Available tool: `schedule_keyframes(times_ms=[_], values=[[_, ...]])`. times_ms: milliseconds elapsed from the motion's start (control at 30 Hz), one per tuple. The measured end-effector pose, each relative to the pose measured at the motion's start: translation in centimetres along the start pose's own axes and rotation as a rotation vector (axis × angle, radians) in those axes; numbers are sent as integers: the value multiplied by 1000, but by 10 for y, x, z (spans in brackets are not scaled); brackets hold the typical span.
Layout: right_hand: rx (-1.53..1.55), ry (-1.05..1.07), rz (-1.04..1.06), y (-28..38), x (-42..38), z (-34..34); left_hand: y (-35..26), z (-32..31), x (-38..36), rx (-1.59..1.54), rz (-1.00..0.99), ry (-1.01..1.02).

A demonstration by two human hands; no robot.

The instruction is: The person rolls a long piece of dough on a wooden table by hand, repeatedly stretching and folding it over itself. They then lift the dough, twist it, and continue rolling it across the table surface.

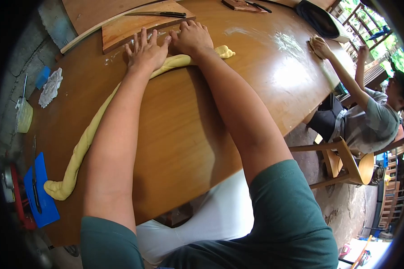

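Note:
A long rope of yellow dough [90,130] curves over the brown table, thick at its near-left end and lumpy at its far-right tip. My left hand [148,53] lies palm down at the far side of the rope, fingers spread, its heel against the dough. Beside it, my right hand [193,38] is also palm down with fingers somewhat bent, its wrist over the dough. Neither hand is wrapped round anything; whatever lies under the palms is hidden. Just beyond the fingertips is a wooden cutting board [116,33] with a black-handled knife [171,14] on it.
Left on the table [179,125] are a blue sheet [44,197], a crumpled cloth [51,87] and a tub [24,115]. White flour [288,42] dusts the far right. A co-worker [368,116] sits at the right, one hand on the table. A second board [244,5] lies at the back.

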State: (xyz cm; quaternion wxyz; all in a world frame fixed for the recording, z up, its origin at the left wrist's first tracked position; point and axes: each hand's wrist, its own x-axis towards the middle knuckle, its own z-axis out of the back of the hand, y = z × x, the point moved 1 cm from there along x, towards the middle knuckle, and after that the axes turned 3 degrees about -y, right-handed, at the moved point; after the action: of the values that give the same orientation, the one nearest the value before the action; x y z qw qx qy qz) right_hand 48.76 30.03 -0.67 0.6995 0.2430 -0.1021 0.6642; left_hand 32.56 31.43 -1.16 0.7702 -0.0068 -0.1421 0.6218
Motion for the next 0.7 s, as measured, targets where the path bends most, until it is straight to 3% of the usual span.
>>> schedule_keyframes(times_ms=[33,67,133,167,267,333,433,467,533,633,700], values=[[-34,-57,53,1,8,-5,0,-3,0,8,-58,-194],[-30,-61,55,2,12,-5,2,-4,4,13,-56,-198],[-39,5,54,4,13,1,6,-2,2,42,-314,-379],[-35,8,59,5,8,1,7,-7,-6,3,-411,-577],[-57,86,18,7,-11,12,5,-13,-25,25,-354,-482],[-60,186,-144,12,-36,24,-2,3,-60,39,-293,-404],[-65,261,-159,17,-69,43,-6,16,-101,-23,-110,-136],[-76,325,-180,23,-83,53,-5,23,-113,-16,-99,-143],[-48,355,-150,30,-109,71,3,34,-136,-22,-228,15],[-12,355,-122,39,-159,103,16,60,-183,-34,-342,-30],[-34,376,72,38,-194,128,25,72,-208,-66,-468,-110]])
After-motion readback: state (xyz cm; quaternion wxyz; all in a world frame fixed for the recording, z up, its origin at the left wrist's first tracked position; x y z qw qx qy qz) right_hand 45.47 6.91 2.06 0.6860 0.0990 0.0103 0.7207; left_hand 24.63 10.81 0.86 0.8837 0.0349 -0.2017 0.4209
